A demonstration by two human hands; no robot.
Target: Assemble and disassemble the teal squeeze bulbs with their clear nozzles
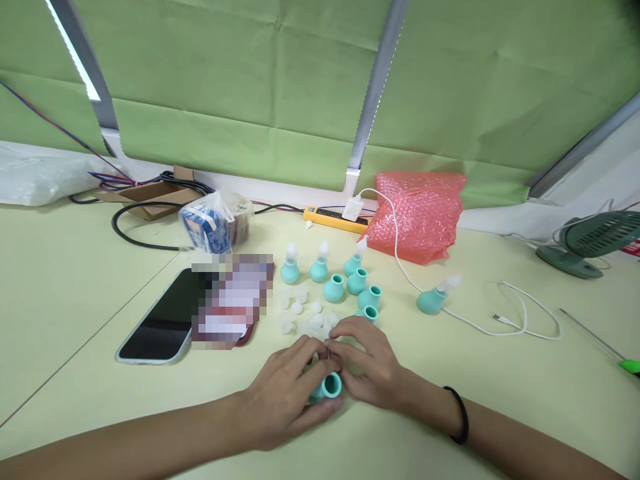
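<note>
Watching this feed, I judge the main risk to be a slip. The teal bulb [327, 388] is rounded and looks soft, and only the thumb and fingers of the left hand [285, 393] hold it, so an off-centre squeeze could pop it out towards the near edge of the table [75, 280]. A sweep of either wrist could also scatter the loose clear tips [305, 320] lying just beyond the knuckles, or topple the open bulbs [345, 285] standing behind them. The left hand is closed around the bulb, low on the table at near centre, with the bulb's mouth facing near and right. The right hand [373, 367] is curled, its fingertips pinched against the left's above the bulb. Whether they grip a tip, I cannot tell.
</note>
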